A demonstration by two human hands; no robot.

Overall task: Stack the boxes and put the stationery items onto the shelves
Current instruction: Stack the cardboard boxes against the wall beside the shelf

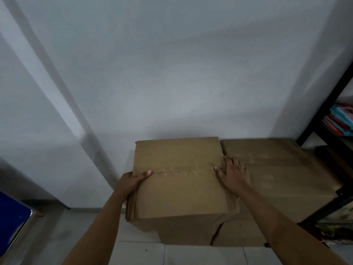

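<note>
The cardboard box looks stiff, bulky; left hand grips its side edge, right hand presses with fingers spread flat.

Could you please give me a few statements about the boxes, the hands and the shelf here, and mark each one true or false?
1. The top box rests on other cardboard boxes. True.
2. The left hand holds a pen. False: it grips the top box's left edge, thumb on the top.
3. The right hand lies on the top box's right edge with fingers spread. True.
4. The top box's flaps stand open. False: they are closed, meeting at a centre seam.
5. The shelf stands left of the boxes. False: it is on the right, with colourful items on it.
</note>
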